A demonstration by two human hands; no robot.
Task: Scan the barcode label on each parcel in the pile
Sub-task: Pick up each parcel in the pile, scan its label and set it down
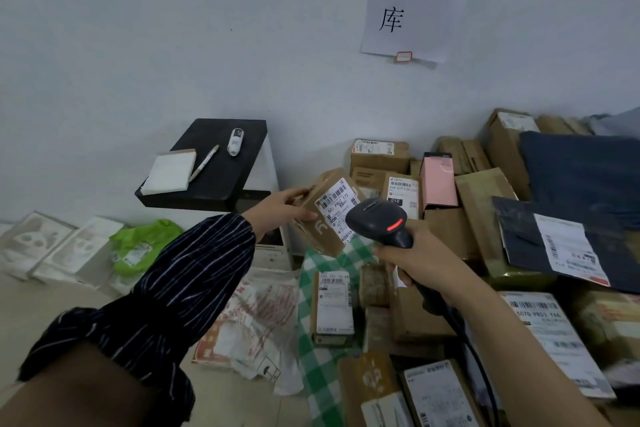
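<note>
My left hand [282, 206] grips a small brown cardboard parcel [320, 229] by its left end and holds it tilted above the pile. A white barcode label [337, 203] on the parcel faces me. My right hand [420, 262] grips the handle of a black barcode scanner [379, 218], whose head sits just right of the label with a red light glowing on it. The scanner's cable runs down along my right forearm. Below and to the right lies the pile of parcels [446, 229] on a green checked cloth [315, 357].
A black stand [221, 184] against the wall carries a notepad [169, 172], a pen [204, 163] and a small white device [236, 141]. White packets [52, 246], a green bag [142, 246] and a printed bag [256, 319] lie on the floor at left. Dark mailers [568, 236] top the pile at right.
</note>
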